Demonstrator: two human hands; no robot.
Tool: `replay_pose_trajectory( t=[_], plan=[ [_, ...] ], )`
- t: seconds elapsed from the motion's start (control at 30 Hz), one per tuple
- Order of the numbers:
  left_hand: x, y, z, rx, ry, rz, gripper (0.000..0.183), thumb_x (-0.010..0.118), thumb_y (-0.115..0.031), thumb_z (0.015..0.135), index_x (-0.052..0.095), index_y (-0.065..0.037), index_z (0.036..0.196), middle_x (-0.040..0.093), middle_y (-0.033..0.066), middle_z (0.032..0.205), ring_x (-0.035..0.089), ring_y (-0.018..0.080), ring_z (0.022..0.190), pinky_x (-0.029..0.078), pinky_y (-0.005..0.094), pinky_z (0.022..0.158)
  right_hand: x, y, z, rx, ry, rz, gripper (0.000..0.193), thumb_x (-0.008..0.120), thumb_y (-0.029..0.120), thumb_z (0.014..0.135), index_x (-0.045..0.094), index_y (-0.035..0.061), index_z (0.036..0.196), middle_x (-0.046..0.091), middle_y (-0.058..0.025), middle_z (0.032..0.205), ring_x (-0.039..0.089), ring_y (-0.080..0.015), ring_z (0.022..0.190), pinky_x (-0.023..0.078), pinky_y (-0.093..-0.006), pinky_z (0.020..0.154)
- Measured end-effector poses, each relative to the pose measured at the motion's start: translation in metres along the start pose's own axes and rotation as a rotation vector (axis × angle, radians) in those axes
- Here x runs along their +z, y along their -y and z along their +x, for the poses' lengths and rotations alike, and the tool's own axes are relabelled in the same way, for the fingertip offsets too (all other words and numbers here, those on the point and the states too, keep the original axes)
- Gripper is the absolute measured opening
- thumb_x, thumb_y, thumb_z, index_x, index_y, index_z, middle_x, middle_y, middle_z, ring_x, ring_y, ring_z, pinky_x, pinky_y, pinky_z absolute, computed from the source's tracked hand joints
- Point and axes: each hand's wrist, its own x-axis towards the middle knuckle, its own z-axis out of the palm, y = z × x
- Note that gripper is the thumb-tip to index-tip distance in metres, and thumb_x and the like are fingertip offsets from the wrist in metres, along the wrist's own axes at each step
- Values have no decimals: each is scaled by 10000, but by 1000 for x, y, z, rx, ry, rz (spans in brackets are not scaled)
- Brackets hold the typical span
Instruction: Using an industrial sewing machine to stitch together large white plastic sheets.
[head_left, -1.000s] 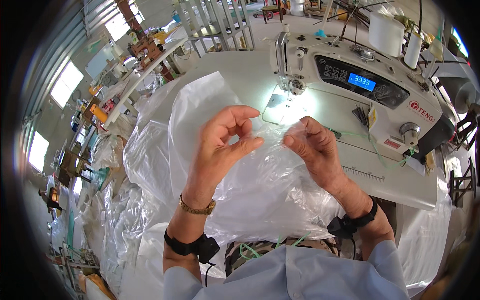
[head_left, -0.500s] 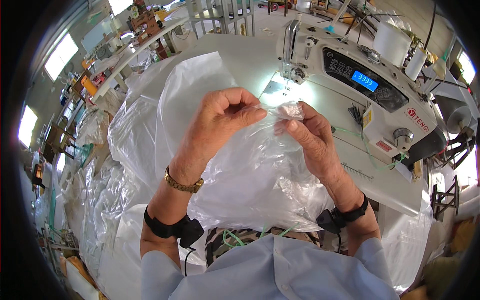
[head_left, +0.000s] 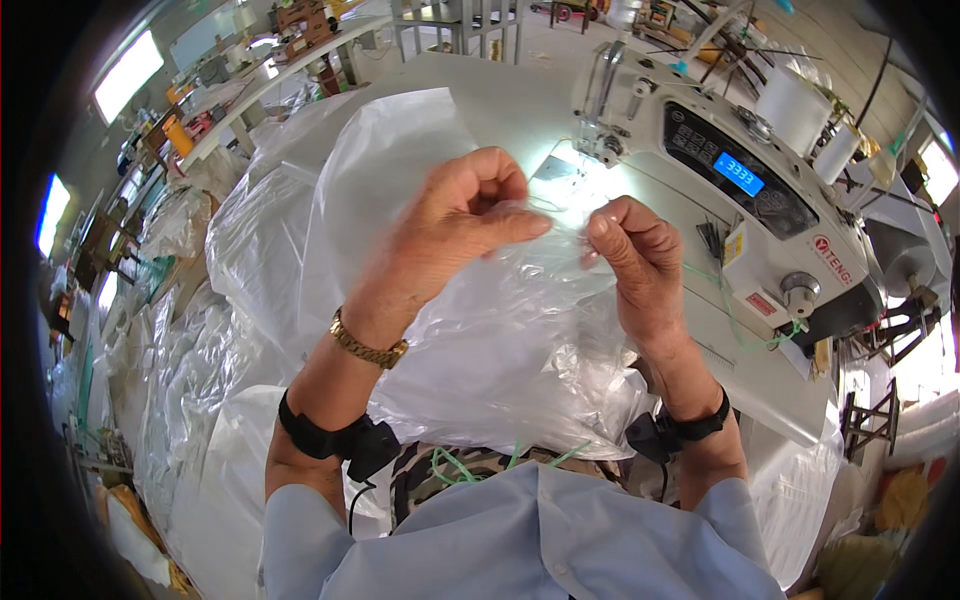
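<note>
A large clear plastic sheet (head_left: 500, 350) spreads over the table and down across my lap, its folds creased and shiny. My left hand (head_left: 475, 210) is closed in a pinch on the sheet's upper edge, thumb pointing right. Close beside it, my right hand (head_left: 640, 250) pinches the same edge between thumb and fingers. A short stretch of film runs between the two pinches. Just beyond them is the lit needle area of a white sewing machine (head_left: 700, 160), which neither hand touches.
A thread cone (head_left: 793, 100) stands behind the machine. Green string (head_left: 735, 305) hangs by its right end. More crumpled plastic film (head_left: 190, 400) is heaped at left, near a long workbench (head_left: 270, 95) with other machines. A metal-framed stand (head_left: 455, 25) is at the back.
My right hand has turned more upright, and the folded bit of film that showed at its fingertips no longer shows. The machine sits slightly farther right in view.
</note>
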Motion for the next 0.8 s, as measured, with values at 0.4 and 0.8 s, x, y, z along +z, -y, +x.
replay_pose_trajectory(
  t=[0.4,0.8],
  plan=[
    [-7,4,-3,-6,-15,1,291,631,-303,937,700,-21,914,567,-36,673,392,0,514,265,174,440,11,1,6,-45,-153,57,147,655,158,929,626,15,937,610,6,822,555,-85,784,450,-235,762],
    [-13,9,-2,10,-84,-173,221,663,-237,914,696,-25,864,614,4,685,421,13,496,286,174,426,11,-2,1,-297,-284,-479,269,630,247,945,657,-20,939,641,-64,819,576,-128,761,461,-271,744]
  ],
)
